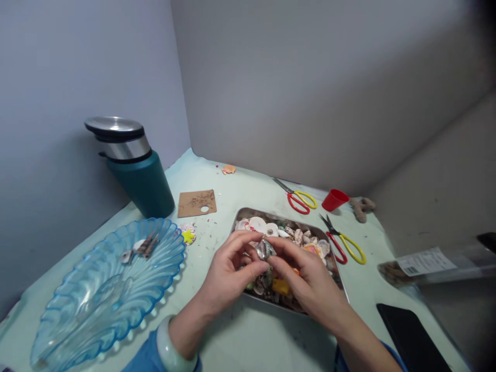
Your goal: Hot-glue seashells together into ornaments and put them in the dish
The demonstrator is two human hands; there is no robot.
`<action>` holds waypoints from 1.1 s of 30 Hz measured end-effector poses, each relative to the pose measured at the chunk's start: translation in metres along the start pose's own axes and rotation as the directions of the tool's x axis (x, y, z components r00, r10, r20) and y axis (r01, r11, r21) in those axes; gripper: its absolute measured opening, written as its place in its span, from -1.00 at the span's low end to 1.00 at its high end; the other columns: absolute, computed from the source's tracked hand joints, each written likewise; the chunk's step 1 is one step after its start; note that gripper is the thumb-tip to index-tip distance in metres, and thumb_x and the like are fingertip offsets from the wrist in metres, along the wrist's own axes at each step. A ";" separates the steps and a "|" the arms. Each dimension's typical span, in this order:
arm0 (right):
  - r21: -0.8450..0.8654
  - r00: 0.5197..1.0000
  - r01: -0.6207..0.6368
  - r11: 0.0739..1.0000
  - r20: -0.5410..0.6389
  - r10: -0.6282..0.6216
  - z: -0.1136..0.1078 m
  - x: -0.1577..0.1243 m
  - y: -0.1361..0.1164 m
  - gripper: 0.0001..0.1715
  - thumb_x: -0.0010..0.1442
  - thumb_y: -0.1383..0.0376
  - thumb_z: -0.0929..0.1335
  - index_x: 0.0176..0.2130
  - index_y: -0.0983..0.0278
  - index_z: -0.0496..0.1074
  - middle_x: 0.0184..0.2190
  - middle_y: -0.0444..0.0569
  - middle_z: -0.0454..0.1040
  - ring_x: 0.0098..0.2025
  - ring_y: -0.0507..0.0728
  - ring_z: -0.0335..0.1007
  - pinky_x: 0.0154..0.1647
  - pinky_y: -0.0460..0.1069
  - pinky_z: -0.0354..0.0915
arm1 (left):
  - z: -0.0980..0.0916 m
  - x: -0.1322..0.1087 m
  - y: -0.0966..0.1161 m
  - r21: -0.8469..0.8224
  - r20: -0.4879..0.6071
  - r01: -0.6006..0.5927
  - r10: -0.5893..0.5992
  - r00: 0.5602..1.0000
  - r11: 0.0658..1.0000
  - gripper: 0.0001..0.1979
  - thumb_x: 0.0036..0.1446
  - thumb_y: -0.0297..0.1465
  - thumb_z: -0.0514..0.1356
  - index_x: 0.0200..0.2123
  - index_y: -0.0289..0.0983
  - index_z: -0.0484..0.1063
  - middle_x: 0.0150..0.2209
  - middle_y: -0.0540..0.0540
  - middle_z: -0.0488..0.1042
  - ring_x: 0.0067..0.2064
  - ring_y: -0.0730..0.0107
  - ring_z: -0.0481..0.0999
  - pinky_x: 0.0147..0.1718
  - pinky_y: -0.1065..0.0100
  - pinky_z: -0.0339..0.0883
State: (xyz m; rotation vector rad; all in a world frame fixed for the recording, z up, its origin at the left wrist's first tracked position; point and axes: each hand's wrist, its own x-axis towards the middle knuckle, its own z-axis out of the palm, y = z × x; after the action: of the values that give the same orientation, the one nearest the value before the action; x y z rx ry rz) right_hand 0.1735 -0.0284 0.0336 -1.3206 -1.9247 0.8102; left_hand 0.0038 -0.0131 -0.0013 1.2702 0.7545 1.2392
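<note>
Shell: a small grey, glossy shell (265, 249) is held just above the middle of the tray, caught between the fingertips of both hands.
Left hand: the left hand (228, 271) curls in over the tray's near-left part, with thumb and fingers closed on the shell's left side.
Right hand: the right hand (310, 281) lies over the tray's near-right part, its thumb and forefinger pinched on the shell's right side.
Tray: a metal tray (248, 210) is heaped with mixed shells (271, 227), white, pink, speckled and orange.
Dish: a blue glass dish (96, 299) sits well to the left of the tray and holds only a few small pieces (141, 247) near its far rim.
Star: a yellow star piece (188, 236) lies between the dish and the tray.
Card: a brown card (197, 202) with a hole lies behind the tray's left corner.
Flask: a green flask (135, 170) with a steel lid stands left of the card, far-left of the tray.
Scissors: one red and yellow pair (298, 197) lies behind the tray, and another pair (343, 242) lies just beside its right edge.
Cup: a red cup (334, 199) lies on its side behind the tray's right corner.
Phone: a black phone (411, 338) lies to the near right of the tray.
Packet: a clear packet (426, 263) lies right of the tray, beyond the phone.
</note>
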 end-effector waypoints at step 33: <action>-0.212 0.989 0.131 0.969 -0.041 -0.142 0.002 0.000 0.001 -0.70 0.23 0.39 0.31 -0.02 0.24 0.34 -0.14 0.00 0.47 -0.25 0.10 0.40 -0.19 0.01 0.31 | -0.003 0.001 0.001 0.266 -0.068 -0.013 0.033 0.997 0.964 -0.92 0.12 -0.41 0.17 -0.41 -0.29 0.39 -0.33 -0.07 0.36 -0.35 0.44 0.33 -0.41 0.43 0.24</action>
State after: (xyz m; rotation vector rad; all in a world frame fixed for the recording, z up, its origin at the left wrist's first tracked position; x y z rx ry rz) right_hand 0.1721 -0.0284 0.0317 -1.2989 -2.0749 0.5093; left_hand 0.0014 -0.0111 -0.0009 1.4603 0.9859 1.2369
